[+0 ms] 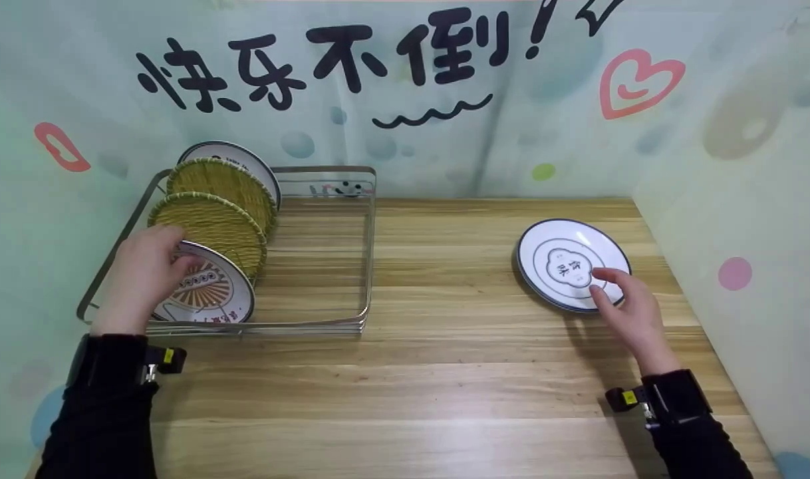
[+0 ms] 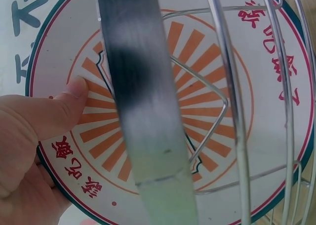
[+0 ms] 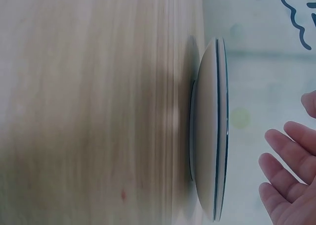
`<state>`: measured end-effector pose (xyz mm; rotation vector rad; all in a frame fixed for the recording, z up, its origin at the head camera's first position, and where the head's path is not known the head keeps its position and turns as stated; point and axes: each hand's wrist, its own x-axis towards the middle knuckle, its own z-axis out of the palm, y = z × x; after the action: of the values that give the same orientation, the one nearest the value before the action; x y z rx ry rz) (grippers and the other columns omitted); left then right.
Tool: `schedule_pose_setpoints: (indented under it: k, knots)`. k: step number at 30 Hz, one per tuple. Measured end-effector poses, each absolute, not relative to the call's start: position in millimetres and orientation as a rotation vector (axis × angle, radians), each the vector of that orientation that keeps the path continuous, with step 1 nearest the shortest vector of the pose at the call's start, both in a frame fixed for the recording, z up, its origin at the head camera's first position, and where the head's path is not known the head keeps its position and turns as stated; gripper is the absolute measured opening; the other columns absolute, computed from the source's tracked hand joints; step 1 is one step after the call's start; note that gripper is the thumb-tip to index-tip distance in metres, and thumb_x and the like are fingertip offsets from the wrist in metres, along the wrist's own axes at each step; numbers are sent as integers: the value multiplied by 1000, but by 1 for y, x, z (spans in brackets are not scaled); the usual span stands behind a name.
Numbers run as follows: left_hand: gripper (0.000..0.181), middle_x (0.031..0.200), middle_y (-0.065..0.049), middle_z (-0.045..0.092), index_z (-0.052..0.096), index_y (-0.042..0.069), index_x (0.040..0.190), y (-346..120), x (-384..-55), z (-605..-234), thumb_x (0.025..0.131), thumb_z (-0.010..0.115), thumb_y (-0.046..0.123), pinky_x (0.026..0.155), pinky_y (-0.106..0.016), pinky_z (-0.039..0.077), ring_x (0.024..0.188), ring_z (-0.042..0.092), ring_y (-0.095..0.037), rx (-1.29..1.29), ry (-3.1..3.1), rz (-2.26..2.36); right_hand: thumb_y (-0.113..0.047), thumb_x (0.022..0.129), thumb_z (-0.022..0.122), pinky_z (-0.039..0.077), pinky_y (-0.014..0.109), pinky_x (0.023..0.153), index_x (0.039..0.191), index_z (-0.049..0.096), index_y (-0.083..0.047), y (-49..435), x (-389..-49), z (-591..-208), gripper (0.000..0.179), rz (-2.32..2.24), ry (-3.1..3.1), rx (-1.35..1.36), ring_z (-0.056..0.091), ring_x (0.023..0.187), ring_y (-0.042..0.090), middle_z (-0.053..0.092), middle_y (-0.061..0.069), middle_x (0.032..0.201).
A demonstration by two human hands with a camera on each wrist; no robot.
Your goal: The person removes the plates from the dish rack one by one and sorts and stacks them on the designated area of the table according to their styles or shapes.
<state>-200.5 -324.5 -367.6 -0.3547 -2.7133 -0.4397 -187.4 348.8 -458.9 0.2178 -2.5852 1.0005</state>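
- We see the left hand [image 1: 142, 269] pinch the sunburst plate [image 1: 209, 293] by its rim, thumb on the printed face; it leans in the wire rack [image 1: 312, 327], just right of that hand.
- Beyond the left hand, we find two round woven trays [image 1: 205, 216] and a rear plate [image 1: 249, 159].
- We see the right hand [image 1: 634, 313] holding nothing, fingers parted and slightly bent, just above the blue-rimmed plate [image 1: 538, 263] on the surface [image 1: 445, 386].
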Motion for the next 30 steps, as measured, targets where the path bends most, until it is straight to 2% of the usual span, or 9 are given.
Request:
schedule_pose_setpoints:
  k: [11, 20, 25, 30]
  knots:
    - [26, 78, -20, 60, 53, 0, 79, -325, -195, -366, 79, 79, -2, 61, -48, 36, 71, 54, -38, -373, -2703, -444, -7, 93, 66, 37, 50, 99, 115, 65, 7, 339, -190, -459, 27, 1008, -2560, 268, 55, 114, 41, 66, 25, 115]
    - [21, 82, -18, 62, 58, 2, 82, -328, -188, -366, 78, 76, -9, 67, -51, 40, 78, 57, -38, -438, -2655, -493, -6, 93, 66, 38, 53, 101, 116, 64, 7, 331, -191, -457, 27, 995, -2566, 310, 56, 114, 42, 65, 25, 117]
    - [22, 80, -15, 62, 58, 3, 80, -329, -186, -366, 78, 76, -9, 67, -50, 40, 77, 56, -36, -480, -2630, -495, -5, 93, 66, 39, 44, 100, 116, 65, 7, 329, -194, -459, 27, 995, -2550, 331, 57, 114, 40, 66, 24, 116]
    - [21, 81, -16, 63, 61, 2, 82, -328, -182, -364, 77, 73, -14, 73, -50, 41, 81, 55, -36, -484, -2575, -527, -2, 91, 67, 38, 35, 99, 115, 65, 8, 326, -196, -463, 27, 980, -2517, 365, 58, 112, 40, 67, 23, 116]
